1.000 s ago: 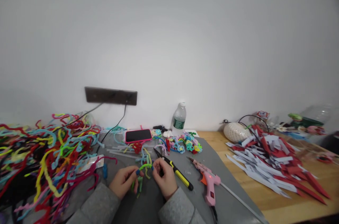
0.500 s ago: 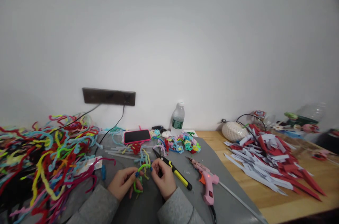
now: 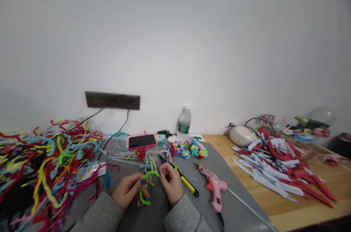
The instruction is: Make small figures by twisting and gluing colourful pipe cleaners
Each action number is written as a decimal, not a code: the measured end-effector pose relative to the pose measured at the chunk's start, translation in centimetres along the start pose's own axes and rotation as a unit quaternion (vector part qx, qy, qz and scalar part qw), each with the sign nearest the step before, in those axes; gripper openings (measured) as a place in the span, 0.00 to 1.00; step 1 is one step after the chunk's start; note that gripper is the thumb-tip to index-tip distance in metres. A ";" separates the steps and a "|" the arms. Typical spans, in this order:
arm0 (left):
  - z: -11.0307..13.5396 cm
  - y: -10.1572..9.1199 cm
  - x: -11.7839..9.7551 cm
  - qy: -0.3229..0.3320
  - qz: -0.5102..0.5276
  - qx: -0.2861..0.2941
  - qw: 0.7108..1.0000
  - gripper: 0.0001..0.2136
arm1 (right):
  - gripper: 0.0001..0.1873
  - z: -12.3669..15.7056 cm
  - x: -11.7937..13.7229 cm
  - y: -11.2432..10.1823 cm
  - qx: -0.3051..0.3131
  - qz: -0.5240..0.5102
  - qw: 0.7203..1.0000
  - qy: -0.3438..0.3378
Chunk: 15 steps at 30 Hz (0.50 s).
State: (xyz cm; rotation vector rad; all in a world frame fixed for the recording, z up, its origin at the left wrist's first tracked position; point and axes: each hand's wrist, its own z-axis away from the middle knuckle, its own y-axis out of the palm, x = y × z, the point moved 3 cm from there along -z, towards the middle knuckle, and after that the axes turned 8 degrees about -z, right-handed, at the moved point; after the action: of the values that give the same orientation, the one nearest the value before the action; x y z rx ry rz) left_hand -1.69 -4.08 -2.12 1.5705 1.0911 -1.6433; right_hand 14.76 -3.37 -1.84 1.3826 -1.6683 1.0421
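Observation:
My left hand (image 3: 128, 189) and my right hand (image 3: 171, 186) rest low on a grey mat (image 3: 236, 210), close together. Both pinch a green pipe cleaner (image 3: 143, 191) that arches between them and curls down below my left fingers. Each hand's fingertips are closed on it, with small blue bits at the pinch points. A black and yellow cutter (image 3: 183, 180) lies just right of my right hand. A pink glue gun (image 3: 215, 190) lies further right on the mat.
A big tangle of coloured pipe cleaners (image 3: 46, 162) fills the left. A pink phone (image 3: 142, 141), a water bottle (image 3: 183, 123) and small pipe-cleaner flowers (image 3: 192, 149) sit behind the hands. Red and white paper strips (image 3: 279, 169) cover the wooden table at right.
The green pipe cleaner's lower end has curled into a wider loop under my left hand. The hands have barely shifted; the view moved slightly left.

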 end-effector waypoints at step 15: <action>-0.1 -1.4 -0.6 0.067 -0.025 -0.057 0.996 0.18 | 0.03 0.1 0.0 0.0 -0.007 -0.008 1.000 0.000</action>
State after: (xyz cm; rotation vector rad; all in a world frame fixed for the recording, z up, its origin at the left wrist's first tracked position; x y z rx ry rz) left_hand -2.74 -3.36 -1.34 1.6097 1.2814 -1.4970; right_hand 14.81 -3.44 -1.90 1.3846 -1.6584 1.0191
